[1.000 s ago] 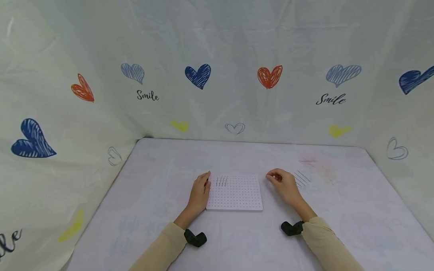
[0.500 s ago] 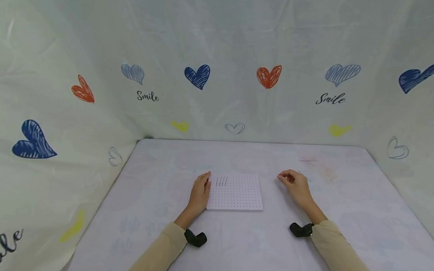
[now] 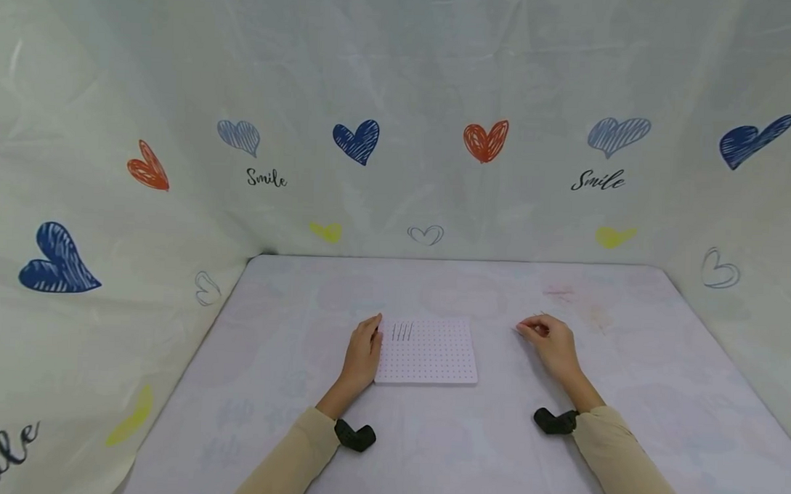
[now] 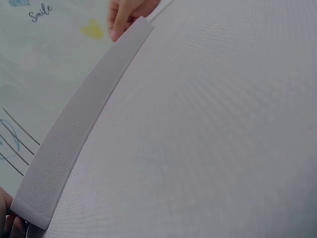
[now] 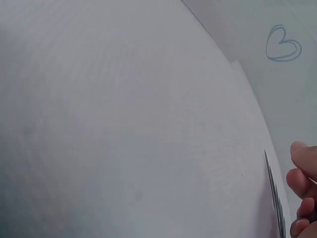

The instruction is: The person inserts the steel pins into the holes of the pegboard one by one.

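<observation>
Head view shows the left hand (image 3: pixel 363 351) lying flat-fingered against the pegboard (image 3: pixel 427 351) edge, while the right hand (image 3: pixel 552 340) curls over thin pins (image 5: pixel 275 198) on the table (image 3: pixel 288 330) — whether it pinches one I cannot tell — and a pin could slip or roll off.

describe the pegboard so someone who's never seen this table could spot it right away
On the pale table walled in by heart-printed sheets, look near the middle, just right of the left hand, which rests along its edge. The pegboard is a flat white square, dotted with a grid of small holes, with a few thin dark pins standing at its far left corner.
</observation>
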`<action>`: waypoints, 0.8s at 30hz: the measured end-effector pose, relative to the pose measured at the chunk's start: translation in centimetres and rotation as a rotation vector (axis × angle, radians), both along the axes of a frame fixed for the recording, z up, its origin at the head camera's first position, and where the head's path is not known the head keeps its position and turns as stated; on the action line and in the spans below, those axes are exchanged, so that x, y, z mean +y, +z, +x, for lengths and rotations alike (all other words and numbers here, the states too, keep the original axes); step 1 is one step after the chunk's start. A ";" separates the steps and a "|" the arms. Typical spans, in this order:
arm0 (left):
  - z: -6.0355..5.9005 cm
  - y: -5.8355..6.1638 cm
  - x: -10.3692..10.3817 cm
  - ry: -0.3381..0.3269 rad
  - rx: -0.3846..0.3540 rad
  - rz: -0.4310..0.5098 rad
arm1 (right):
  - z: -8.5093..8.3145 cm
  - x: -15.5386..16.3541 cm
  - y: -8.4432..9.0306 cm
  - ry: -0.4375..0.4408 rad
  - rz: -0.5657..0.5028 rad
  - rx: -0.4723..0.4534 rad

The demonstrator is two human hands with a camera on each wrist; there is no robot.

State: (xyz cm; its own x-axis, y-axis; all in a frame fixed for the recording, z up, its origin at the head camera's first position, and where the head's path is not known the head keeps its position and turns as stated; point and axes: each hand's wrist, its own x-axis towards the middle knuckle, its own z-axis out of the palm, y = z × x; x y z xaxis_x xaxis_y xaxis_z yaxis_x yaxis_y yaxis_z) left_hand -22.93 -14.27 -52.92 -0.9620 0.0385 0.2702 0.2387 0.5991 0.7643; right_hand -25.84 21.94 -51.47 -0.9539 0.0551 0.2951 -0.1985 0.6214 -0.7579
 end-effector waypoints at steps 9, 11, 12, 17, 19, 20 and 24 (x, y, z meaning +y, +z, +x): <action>0.0 0.0 0.0 -0.004 -0.001 0.008 | 0.1 0.4 -0.2 -0.018 0.044 -0.007; 0.0 0.0 0.0 -0.004 0.000 0.005 | 0.1 0.5 -0.4 -0.022 0.048 -0.005; 0.0 0.0 0.0 -0.003 -0.001 0.005 | 0.1 0.5 -0.4 -0.026 0.050 -0.003; 0.0 0.0 0.0 0.000 -0.006 0.011 | 0.2 0.7 -0.7 -0.030 0.067 0.018; 0.0 0.0 0.1 0.001 -0.009 0.011 | 0.3 0.7 -0.8 -0.029 0.073 0.025; 0.0 0.1 0.1 0.000 -0.010 0.011 | 0.3 0.7 -0.9 -0.029 0.076 0.027; 0.0 0.1 0.0 -0.005 -0.008 0.011 | 0.2 0.8 -1.2 -0.030 0.083 0.027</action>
State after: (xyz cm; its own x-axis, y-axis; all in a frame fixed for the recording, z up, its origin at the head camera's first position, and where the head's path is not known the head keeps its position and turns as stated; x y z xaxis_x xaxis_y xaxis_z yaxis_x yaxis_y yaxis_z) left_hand -22.92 -14.28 -52.85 -0.9639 0.0405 0.2631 0.2357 0.5891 0.7729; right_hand -25.64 22.73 -52.69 -0.9439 0.0578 0.3252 -0.1986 0.6874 -0.6986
